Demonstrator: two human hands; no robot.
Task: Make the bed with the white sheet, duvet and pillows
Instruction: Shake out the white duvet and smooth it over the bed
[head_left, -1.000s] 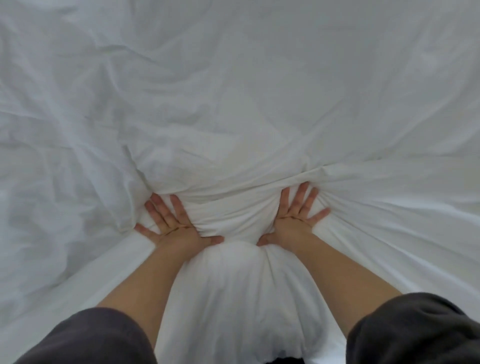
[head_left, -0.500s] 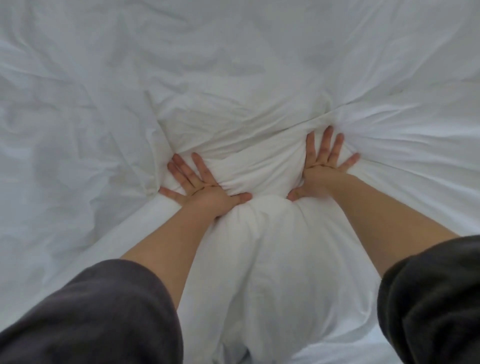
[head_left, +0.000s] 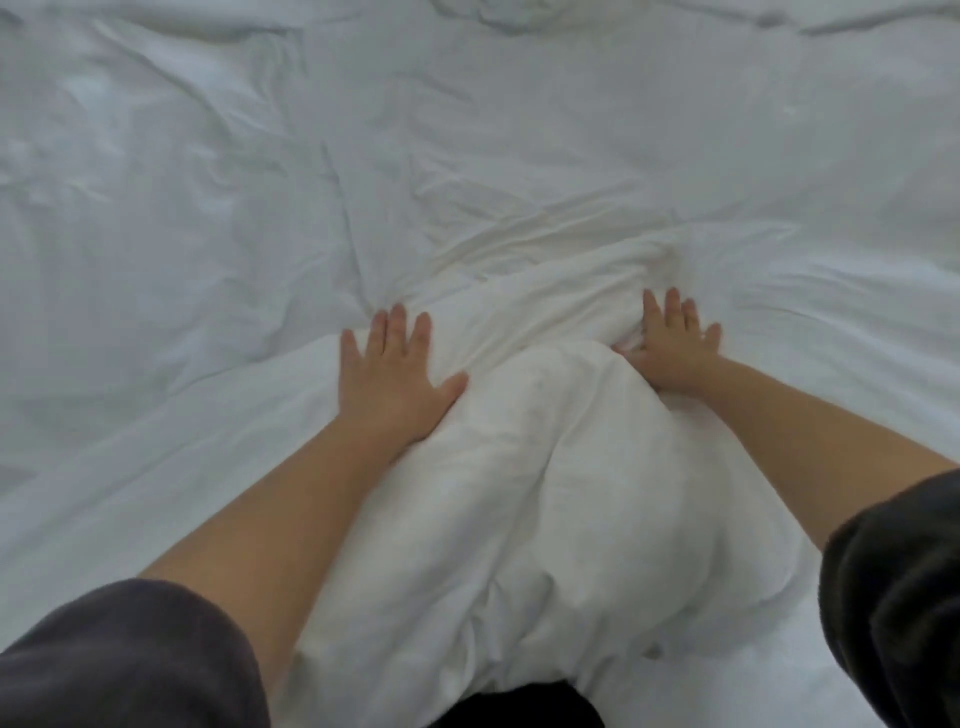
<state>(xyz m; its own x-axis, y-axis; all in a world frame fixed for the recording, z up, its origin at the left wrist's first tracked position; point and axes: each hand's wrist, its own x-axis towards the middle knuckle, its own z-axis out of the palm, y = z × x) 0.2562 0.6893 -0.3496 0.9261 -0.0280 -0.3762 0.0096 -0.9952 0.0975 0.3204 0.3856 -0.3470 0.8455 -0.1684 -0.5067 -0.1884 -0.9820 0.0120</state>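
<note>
While fingers (head_left: 397, 322) press flat, duvet (head_left: 545, 493) bulges between.

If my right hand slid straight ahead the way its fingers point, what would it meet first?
Probably the bunched folds of white bedding just ahead of the right hand; past them only flatter cloth shows.

a white sheet (head_left: 182, 218) covers the bed as far as the view reaches, creased all over. at the near middle rises a puffy white mound (head_left: 545, 493), bunched into ridges at its far end; whether it lies on or under the sheet is unclear.
</note>
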